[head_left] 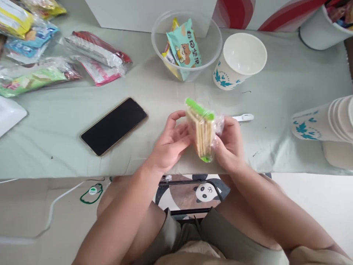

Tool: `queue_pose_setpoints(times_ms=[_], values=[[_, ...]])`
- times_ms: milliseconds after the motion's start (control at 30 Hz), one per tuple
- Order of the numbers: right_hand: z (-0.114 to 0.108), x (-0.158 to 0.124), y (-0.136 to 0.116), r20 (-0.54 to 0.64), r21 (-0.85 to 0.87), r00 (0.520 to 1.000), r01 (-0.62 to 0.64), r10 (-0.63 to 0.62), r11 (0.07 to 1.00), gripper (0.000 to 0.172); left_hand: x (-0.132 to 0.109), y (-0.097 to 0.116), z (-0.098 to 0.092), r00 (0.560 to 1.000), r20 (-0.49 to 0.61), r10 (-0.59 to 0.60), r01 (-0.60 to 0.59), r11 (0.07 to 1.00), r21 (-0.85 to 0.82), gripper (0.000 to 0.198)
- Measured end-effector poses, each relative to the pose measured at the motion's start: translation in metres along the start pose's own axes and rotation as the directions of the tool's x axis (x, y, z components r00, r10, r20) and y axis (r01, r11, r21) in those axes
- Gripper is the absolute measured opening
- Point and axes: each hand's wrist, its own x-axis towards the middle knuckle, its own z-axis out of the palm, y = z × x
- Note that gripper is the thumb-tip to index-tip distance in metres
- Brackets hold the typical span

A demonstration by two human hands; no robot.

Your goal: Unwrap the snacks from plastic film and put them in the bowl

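Observation:
A clear packet of crackers (204,136) with bright green ends is held above the front part of the table, its stacked layers showing edge on. My left hand (173,143) grips it from the left, with the fingers curled and the thumb against the side. On the other side, my right hand (229,145) is closed on the crinkled clear wrapper. Behind the right hand lies a white plastic strip (244,117), partly hidden. Some of my fingertips are hidden by the packet.
A black phone (114,126) lies left of my hands. Beyond them stand a clear bowl (211,46) with snack packets and a paper cup (239,60). Stacked cups (311,125) lie at the right. Several wrapped snacks (96,55) lie far left. The table's front edge (55,176) is near my forearms.

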Motion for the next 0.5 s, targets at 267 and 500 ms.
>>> queue_pose_setpoints(times_ms=[267,500], values=[[0.000,0.000,-0.008,0.198,-0.207,0.953,0.268,-0.228,0.941,0.042,0.003,-0.005,0.002,0.997,0.041,0.060,-0.056,0.995,-0.088,0.068],[-0.030,0.010,-0.004,0.143,-0.539,0.968,0.251,-0.206,0.804,0.036,-0.001,-0.003,-0.017,0.993,-0.069,0.097,-0.100,0.994,-0.047,0.049]])
